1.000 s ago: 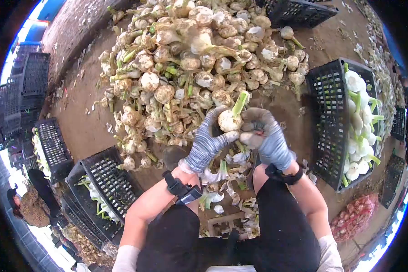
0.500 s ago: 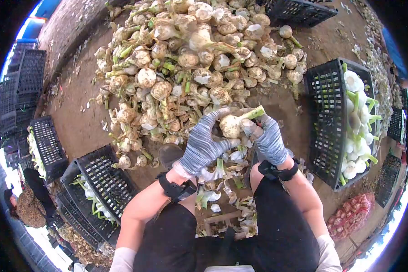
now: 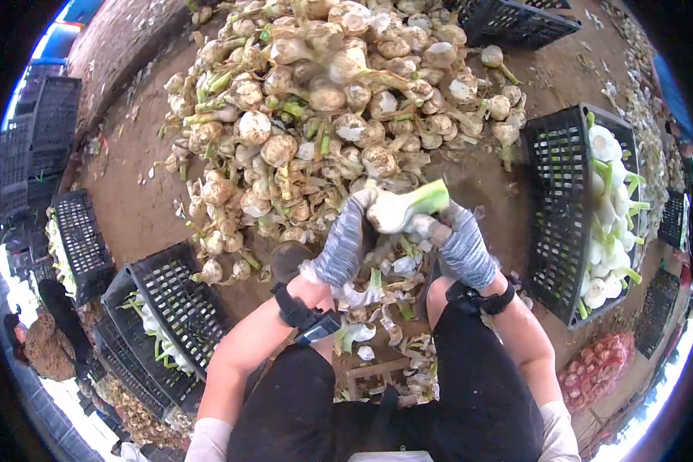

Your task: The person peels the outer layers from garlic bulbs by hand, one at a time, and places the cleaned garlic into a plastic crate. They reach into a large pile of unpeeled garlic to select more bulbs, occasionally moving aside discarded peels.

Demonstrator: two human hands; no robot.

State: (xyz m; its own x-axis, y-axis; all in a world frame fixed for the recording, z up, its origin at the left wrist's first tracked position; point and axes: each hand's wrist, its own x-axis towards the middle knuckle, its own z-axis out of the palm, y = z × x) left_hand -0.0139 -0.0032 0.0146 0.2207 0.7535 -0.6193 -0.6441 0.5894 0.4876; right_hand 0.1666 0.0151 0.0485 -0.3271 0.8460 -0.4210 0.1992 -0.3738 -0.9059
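Between my two gloved hands I hold a garlic bulb [image 3: 391, 212], white and clean on the side facing me, its thick pale-green stem stub pointing up to the right. My left hand [image 3: 342, 245] grips the bulb's left side, its fingers partly hidden behind the bulb. On the right, my right hand [image 3: 462, 240] closes around the bulb's lower right and the stem base. Just beyond lies a large pile of garlic [image 3: 323, 100] with dirty, brownish skins. Peeled garlic skins [image 3: 366, 296] litter the ground below my hands, between my knees.
A black crate [image 3: 550, 223] of cleaned garlic stands at right, with a red mesh sack [image 3: 597, 372] below it. More black crates [image 3: 181, 308] are at left, and another black crate [image 3: 516, 21] sits behind the pile. At far left is another person [image 3: 50, 346].
The bulb's brownish, dirty outer skin has come away, and its white surface and paler stem now show. My left hand has turned, with its fingers now behind the bulb.
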